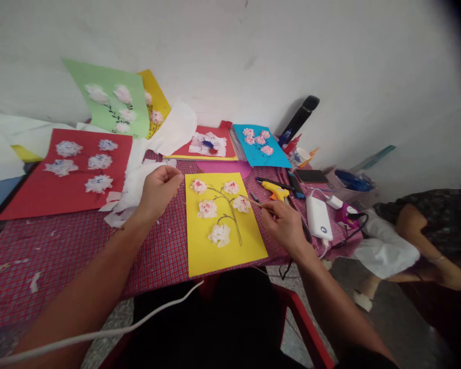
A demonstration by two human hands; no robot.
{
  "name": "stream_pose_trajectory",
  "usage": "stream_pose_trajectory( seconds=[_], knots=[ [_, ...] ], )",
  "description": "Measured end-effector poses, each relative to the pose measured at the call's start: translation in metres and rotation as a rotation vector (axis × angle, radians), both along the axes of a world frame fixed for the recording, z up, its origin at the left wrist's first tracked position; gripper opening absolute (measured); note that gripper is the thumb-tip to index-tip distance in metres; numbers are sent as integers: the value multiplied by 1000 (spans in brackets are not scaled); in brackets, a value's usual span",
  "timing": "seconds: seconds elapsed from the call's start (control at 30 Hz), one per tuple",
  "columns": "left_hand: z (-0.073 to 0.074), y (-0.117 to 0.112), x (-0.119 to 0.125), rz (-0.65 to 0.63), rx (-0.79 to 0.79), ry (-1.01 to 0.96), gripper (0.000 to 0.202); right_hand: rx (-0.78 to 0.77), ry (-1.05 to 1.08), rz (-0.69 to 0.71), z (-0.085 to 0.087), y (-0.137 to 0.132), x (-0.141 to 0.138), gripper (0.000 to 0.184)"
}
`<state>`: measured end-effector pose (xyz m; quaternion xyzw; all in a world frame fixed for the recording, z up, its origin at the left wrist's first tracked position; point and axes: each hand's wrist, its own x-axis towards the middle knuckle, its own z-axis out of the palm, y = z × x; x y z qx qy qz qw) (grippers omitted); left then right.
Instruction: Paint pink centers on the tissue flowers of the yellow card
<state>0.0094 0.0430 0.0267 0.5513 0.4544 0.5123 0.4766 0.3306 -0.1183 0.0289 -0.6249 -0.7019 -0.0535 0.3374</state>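
At the right hand (282, 225), what was held?

A thin brush (255, 202), pinched, slanting up-left over the yellow card (234, 256). And the left hand (157, 192)?

Curled, nearer the card's far edge; its hold unclear.

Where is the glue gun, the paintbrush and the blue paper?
Yellow glue gun (275, 191): head view, on its yellow body.
Thin paintbrush (254, 201): head view, on its handle.
Blue paper (277, 157): head view, on its bare lower corner.

**Tight on the right, more room on the left**
Past the yellow card (225, 225), the right hand (282, 225) meets a glue gun (275, 191) and white power bank (318, 218); the checked surface (49, 266) leaves a way toward the red card (63, 174), though scraps of tissue (119, 218) probably sit low enough to pass over.
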Motion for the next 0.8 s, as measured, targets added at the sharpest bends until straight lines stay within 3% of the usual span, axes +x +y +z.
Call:
stream_pose_trajectory(
  seconds=[0.8],
  knots=[
    [-3, 1, -1, -3, 11, -26, 13, -85, 17, 93, 21, 7, 1, 14]
  ],
)
